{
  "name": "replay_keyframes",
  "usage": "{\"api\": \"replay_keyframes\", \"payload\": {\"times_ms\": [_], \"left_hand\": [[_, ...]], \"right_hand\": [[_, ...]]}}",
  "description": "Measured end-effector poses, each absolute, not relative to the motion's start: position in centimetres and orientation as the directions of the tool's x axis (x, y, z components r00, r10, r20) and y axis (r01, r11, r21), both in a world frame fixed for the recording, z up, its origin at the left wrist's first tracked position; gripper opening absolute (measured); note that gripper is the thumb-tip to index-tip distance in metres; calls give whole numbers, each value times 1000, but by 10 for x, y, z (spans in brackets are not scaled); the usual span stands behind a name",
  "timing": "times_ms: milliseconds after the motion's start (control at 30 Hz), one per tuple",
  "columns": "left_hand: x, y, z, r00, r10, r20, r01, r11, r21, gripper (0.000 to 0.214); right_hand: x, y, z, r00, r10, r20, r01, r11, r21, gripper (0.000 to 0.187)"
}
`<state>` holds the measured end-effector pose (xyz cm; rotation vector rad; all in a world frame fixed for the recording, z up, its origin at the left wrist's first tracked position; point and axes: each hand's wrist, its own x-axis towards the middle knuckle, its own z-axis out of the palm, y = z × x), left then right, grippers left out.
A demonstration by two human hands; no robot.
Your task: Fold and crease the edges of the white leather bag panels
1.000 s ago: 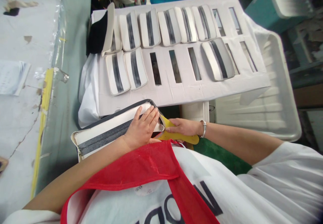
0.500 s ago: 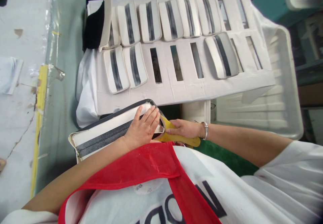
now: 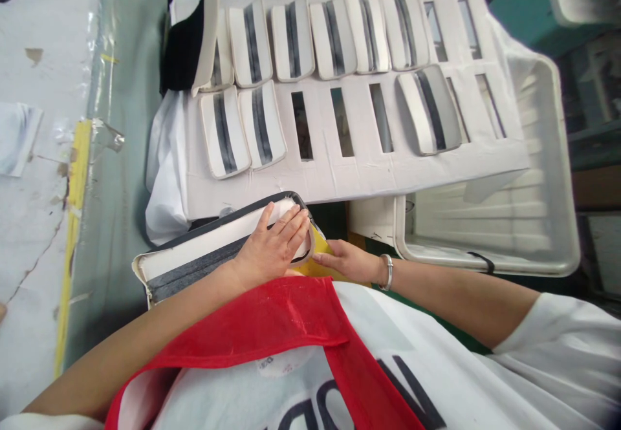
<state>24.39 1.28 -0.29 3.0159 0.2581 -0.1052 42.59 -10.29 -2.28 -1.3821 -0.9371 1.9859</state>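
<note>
In front of my body lies a long white cover piece [image 3: 194, 249] with a dark grey band along it and a dark edge behind. My left hand [image 3: 272, 244] rests on its right end, fingers stretched out and lying flat on the surface. My right hand [image 3: 353, 262], with a silver bangle at the wrist, closes thumb and fingers on a yellow flat tool [image 3: 320, 244]. That tool sits against the right end of the cover piece, and its lower part is hidden by the hand and the red apron [image 3: 242, 320].
Beyond my hands is a white slotted board [image 3: 334, 181] bearing several curved white pieces [image 3: 292, 39] with dark bands. A black piece [image 3: 182, 48] stands at its left. To the right is a white plastic tub [image 3: 543, 249]; a worktable [image 3: 43, 223] with yellow tape lies left.
My right hand has shifted slightly left and down along the yellow tool, and less of the tool shows. My left hand has stayed in place on the cover piece.
</note>
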Motion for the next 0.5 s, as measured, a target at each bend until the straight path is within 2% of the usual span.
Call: {"api": "replay_keyframes", "payload": {"times_ms": [133,267,333,400,500], "left_hand": [[247,21,9,985,142,-96,156,-975,158,77],[281,25,18,969,248,-11,244,-942,231,52],[308,23,15,969,245,10,236,-941,241,42],[331,20,8,985,147,-93,166,-957,238,38],[350,17,-2,953,11,-303,89,-965,245,48]], "right_hand": [[407,-110,-24,-236,739,-631,-243,-674,-698,52],[391,-112,-23,-136,726,-675,-334,-675,-658,48],[384,-113,-24,-102,715,-691,-401,-666,-629,46],[377,-115,-26,-73,706,-704,-457,-651,-606,44],[370,-118,-30,-58,715,-697,-517,-619,-591,41]]}}
